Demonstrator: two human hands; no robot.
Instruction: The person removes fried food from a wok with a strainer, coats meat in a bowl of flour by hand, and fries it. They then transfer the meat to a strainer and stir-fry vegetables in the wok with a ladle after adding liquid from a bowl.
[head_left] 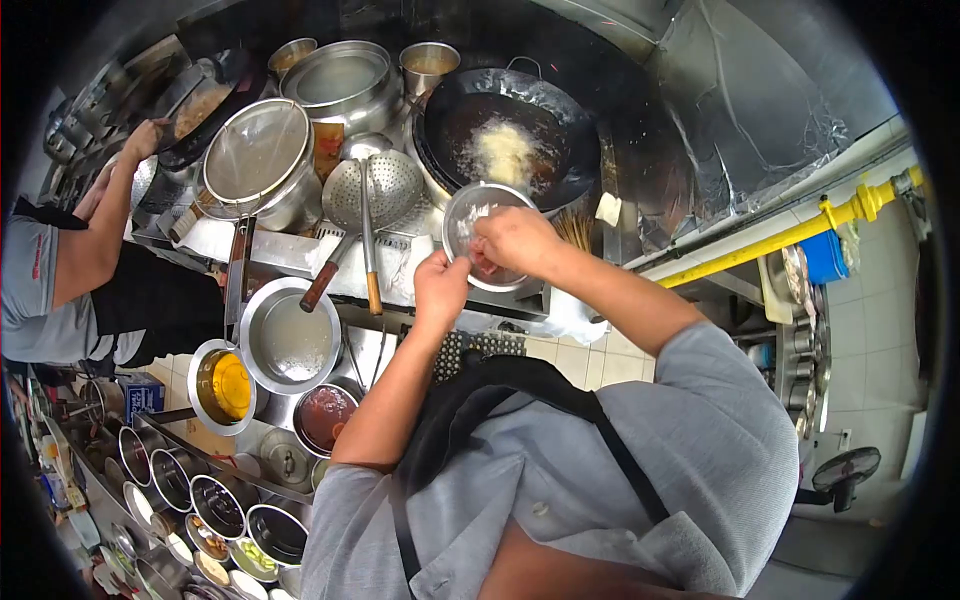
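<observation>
- Two bare hands work over one metal bowl (459,208). The left hand (442,290) has its grip around the rim nearest the person.
- The right hand (518,240) has its fingers down inside the bowl, among pink pieces of food (484,262); whether its grip is clenched on a piece, I cannot tell.
- To the left stand three more vessels: one bowl of cloudy liquid (293,338), one bowl of yellow oil (232,386) and one pot of red sauce (325,414).
- Lower left, four dark pots (220,506) stand in a slanting row, beside smaller dishes of food.
- Just past the bowl sits one black wok (578,140), with one pale clump (503,153) bubbling in dark oil.
- Left of the wok are one ladle and one holed skimmer (340,192), then one round sieve (258,148) resting over a pot.
- Behind them stand one big pot (347,82) and two small ones.
- The surface (292,249) is a metal cooking range, crowded with pans; pale tiles (618,366) cover the floor.
- Farther off: a co-worker's hand (144,138) at a second wok, a yellow pipe (760,237), a dark fan (845,472) and a foil-covered wall (760,95).
</observation>
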